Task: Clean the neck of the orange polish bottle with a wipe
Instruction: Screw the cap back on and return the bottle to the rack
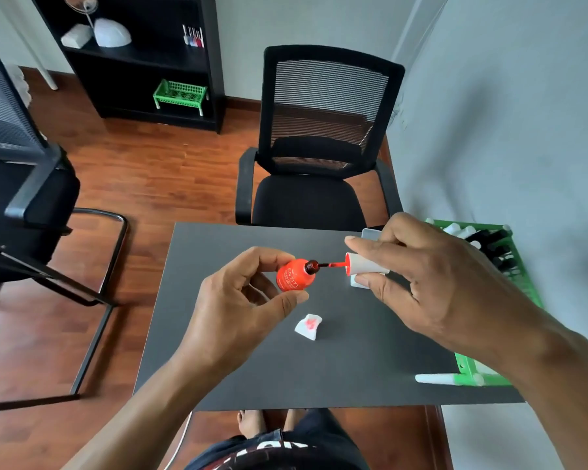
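Lying nearest me on the dark worktop [252, 368]: the stained wipe [308, 326], released. Above it, my left hand [238, 300] is gripping the orange polish bottle [294, 274], tilted, while my right hand [421, 283] is pinching the white brush cap [365, 264], brush at the neck. Wiping seems finished; recapping needs straight alignment. Beyond: black chair [319, 147], black shelf [133, 62].

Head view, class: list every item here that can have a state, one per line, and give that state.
Bottle: open, tilted, held in the left hand.
Cap: off the bottle, held in the right hand, its brush at the bottle's mouth.
Wipe: crumpled, stained orange, lying loose on the table.
Green basket: upright at the table's right edge, holding bottles.
Chair: unoccupied, across the table.
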Available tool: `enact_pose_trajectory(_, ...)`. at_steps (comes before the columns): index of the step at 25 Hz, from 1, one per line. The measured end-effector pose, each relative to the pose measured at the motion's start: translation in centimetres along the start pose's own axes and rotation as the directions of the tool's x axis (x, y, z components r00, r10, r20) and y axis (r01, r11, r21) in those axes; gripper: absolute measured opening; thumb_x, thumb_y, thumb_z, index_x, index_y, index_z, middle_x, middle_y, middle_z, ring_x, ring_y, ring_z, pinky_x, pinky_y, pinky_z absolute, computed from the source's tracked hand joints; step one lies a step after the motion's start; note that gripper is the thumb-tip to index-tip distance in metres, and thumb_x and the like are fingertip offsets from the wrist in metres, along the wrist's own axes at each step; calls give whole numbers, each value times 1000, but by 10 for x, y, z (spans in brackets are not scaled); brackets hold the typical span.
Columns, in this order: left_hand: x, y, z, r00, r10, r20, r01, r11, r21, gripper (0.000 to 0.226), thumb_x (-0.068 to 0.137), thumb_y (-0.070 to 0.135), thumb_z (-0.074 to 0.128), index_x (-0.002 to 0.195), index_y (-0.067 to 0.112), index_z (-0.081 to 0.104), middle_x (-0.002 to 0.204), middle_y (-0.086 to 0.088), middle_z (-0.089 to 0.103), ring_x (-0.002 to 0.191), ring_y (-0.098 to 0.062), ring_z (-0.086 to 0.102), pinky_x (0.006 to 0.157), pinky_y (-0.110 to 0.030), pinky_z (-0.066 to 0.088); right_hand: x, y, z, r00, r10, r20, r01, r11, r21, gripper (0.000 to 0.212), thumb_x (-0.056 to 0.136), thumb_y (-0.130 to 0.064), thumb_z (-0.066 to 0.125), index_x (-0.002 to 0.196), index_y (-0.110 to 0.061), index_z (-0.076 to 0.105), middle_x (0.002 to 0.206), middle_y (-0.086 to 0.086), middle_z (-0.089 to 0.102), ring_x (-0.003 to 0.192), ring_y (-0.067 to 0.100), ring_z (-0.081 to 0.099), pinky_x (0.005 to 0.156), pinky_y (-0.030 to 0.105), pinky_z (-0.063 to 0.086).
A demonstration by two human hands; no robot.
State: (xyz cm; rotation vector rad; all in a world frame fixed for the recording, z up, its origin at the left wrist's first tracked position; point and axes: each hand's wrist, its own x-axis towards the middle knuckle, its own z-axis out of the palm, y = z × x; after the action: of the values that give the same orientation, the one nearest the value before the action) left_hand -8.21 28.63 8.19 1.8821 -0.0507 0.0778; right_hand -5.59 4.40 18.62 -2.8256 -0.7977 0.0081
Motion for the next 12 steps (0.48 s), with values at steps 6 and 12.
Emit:
enact_pose_trajectory(6,2,7,0,999,31,19,-32,998,53,38,75,38,90,109,39,71,94,14,75,77,-18,71,64,-16,58,4,-3,-12,997,-12,71,21,991,-132,44,84,-27,83,127,-17,74,84,1,53,70,16,46,55,17,26)
enact_pose_trajectory(12,4,18,2,996,84,41,-88,991,103,39,74,35,91,107,42,70,99,20,71,79,-16,70,64,-11,55,10,-11,-21,993,-57,105,75,982,-172,33,86,-30,79,116,-17,76,82,0,52,67,21,52,49,28,37)
